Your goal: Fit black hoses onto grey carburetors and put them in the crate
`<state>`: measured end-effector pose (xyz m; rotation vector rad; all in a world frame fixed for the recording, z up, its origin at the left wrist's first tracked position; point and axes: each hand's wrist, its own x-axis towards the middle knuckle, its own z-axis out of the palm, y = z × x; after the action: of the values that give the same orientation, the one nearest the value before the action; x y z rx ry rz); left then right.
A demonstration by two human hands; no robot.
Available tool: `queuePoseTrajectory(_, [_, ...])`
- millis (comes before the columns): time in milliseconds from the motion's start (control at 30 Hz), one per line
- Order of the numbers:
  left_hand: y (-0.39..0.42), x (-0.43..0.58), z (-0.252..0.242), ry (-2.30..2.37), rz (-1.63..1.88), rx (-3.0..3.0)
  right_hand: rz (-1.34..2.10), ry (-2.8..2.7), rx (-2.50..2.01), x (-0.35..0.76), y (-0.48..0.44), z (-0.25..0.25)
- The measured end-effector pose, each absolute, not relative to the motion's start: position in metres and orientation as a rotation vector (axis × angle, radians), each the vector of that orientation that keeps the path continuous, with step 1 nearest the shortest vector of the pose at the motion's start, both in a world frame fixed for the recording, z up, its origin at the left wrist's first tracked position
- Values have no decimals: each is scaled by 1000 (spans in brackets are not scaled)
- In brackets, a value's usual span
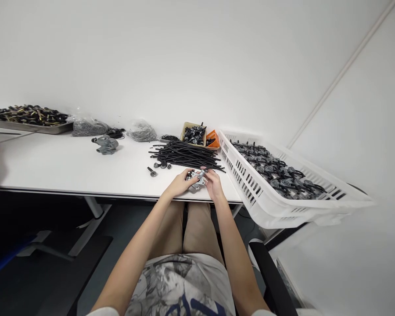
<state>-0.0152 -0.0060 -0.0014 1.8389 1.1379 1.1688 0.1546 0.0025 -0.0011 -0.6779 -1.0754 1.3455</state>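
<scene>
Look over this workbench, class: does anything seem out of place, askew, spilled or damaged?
Mildly odd: the white crate sits at a slant, jutting past the front edge of the table. A few small dark parts lie loose outside the yellow tray. No damage is evident.

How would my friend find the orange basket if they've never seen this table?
Start at the big white basket on the right. By its far left corner is a cream tray. The orange basket sits between the two, the only orange one.

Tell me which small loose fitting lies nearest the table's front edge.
The single fitting lying apart, left of the left hand; the other fittings cluster farther back, by the black tubes.
</scene>
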Motion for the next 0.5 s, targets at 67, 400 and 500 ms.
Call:
queuePoseTrajectory(67, [-7, -15, -1, 1126, 1177, 1847, 1345, -1095, -685, 154, 3, -2])
queuePoseTrajectory(400, [-7, -14, 0, 1113, 1178, 1827, 1305, -1023, -703, 150, 7, -4])
queuePoseTrajectory(500, [-7, -15, 0, 1122, 1169, 1824, 1331, -1003, -686, 152, 6, -3])
